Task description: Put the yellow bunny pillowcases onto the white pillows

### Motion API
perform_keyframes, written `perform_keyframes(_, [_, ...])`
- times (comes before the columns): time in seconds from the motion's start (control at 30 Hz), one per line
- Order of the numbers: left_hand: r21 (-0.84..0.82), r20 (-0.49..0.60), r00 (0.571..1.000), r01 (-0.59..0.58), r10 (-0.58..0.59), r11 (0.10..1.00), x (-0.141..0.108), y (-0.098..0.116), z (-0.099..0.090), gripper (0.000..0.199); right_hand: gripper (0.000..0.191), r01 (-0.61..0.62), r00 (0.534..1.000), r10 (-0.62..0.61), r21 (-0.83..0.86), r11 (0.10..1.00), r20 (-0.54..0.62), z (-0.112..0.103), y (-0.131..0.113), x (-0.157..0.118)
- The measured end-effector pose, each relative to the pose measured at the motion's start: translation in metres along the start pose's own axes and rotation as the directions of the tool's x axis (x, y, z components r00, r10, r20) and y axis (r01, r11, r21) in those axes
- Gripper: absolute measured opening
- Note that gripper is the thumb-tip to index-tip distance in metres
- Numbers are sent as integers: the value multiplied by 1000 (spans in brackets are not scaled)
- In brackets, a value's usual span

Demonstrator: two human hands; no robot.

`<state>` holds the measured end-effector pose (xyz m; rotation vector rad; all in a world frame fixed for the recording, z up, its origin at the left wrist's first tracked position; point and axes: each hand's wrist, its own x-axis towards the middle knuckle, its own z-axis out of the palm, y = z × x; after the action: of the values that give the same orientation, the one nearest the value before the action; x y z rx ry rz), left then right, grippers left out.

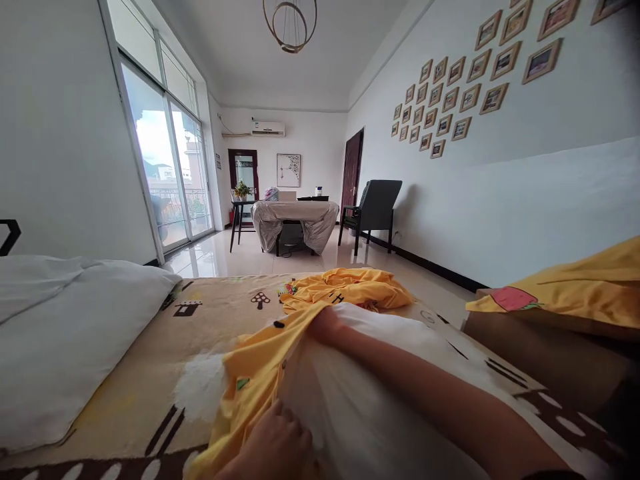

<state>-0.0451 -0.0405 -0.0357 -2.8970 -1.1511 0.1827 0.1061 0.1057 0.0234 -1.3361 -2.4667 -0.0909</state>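
A yellow pillowcase [260, 353] with small printed patches lies partly over a white pillow [345, 400] on the bed. At the bottom centre, my left hand [275, 437] is closed on the pillowcase's open edge. My right hand [325, 327] reaches across the pillow to the far end of that edge. Its fingers are tucked under the yellow cloth, so their grip is hidden. Just beyond it, more bunched yellow cloth [350, 290] lies on the bed; I cannot tell whether it joins the pillowcase.
A patterned beige blanket [165, 353] covers the bed. Another white pillow [75, 333] rests at the left. To the right, yellow cloth with a strawberry print [565, 287] lies over a brown surface. Farther off stand a covered table [295, 212] and a dark chair [377, 203].
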Motion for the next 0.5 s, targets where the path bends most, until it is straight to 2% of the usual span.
perform_keyframes(0.13, [-57,61,969,244,-240,968,6,-10,-9,18,29,3,1000,-3,-98,995,2,-12,11,3])
perform_keyframes(0.27, [-143,61,936,353,-348,925,6,-22,-3,22,27,132,983,-110,-155,979,145,-8,-11,-20])
perform_keyframes(0.37, [-180,57,947,320,-315,930,-6,-26,-6,23,22,318,931,-279,-147,937,234,-2,-39,-60])
perform_keyframes(0.43, [-163,73,969,243,-234,956,-19,-24,-18,24,23,464,862,-423,-100,880,281,4,-55,-91])
perform_keyframes(0.5, [-149,71,984,170,-161,974,-32,-20,-35,23,29,495,842,-464,-52,867,277,11,-62,-115])
